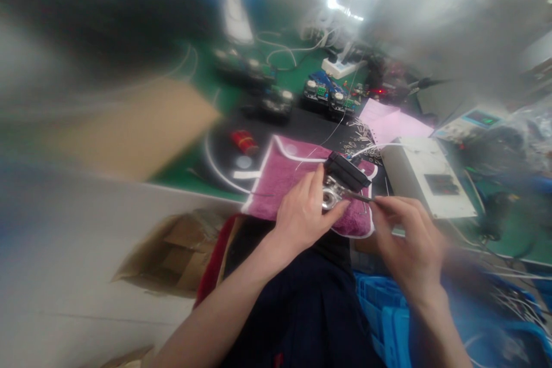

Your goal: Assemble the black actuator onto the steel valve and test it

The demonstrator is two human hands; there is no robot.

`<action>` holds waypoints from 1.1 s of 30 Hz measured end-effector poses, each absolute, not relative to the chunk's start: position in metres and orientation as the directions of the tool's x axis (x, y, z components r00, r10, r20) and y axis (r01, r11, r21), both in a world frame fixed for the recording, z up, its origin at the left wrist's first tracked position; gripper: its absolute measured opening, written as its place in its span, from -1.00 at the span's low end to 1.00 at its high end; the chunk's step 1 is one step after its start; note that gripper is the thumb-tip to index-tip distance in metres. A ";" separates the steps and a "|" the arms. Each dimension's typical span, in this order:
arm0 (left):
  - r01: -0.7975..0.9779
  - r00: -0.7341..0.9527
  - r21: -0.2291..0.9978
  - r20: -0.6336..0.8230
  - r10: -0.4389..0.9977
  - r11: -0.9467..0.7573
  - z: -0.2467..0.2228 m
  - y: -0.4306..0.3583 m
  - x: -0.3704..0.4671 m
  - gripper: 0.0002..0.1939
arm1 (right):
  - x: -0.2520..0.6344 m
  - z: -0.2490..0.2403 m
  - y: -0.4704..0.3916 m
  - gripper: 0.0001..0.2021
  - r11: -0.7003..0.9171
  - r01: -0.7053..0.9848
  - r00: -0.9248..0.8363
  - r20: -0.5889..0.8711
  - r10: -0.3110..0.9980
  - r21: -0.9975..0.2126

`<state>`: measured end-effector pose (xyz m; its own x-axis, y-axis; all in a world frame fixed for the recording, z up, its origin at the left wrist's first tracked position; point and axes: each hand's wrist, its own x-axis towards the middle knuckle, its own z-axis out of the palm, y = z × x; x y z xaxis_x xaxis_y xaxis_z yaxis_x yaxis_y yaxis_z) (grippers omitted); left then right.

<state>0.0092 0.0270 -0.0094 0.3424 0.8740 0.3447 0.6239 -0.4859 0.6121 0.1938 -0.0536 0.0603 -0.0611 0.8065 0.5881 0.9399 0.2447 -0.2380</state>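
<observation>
Electronics workshop: circuit boards [319, 92] and loose screws [360, 138] show.

Purple cloth [267, 184], white-edged — green tabletop [176, 175] — red-and-yellow roll [244, 141].

The bare left hand [302, 207] steadies a shiny silver metal part [331, 195] on a purple cloth with white edging [267, 184], beside a black rectangular block [347, 171]. The right hand [409, 236] pinches a thin dark tool [361, 198] reaching to the metal part. Small loose metal pieces [361, 137] lie beyond the cloth, near pink paper sheets [394, 121].
</observation>
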 end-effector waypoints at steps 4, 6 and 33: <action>0.622 0.345 0.615 0.340 0.875 -0.484 -0.009 0.026 0.009 -0.13 | 0.193 0.060 -0.052 -0.71 0.220 0.946 -0.040 0.585 0.810 -0.239; 0.625 0.340 0.617 0.338 0.878 -0.479 -0.009 0.026 0.009 -0.13 | 0.191 0.061 -0.049 -0.71 0.208 0.949 -0.028 0.596 0.803 -0.235; 0.637 0.351 0.601 0.332 0.876 -0.483 -0.008 0.027 0.009 -0.13 | 0.192 0.049 -0.064 -0.75 0.230 0.937 -0.046 0.559 0.828 -0.263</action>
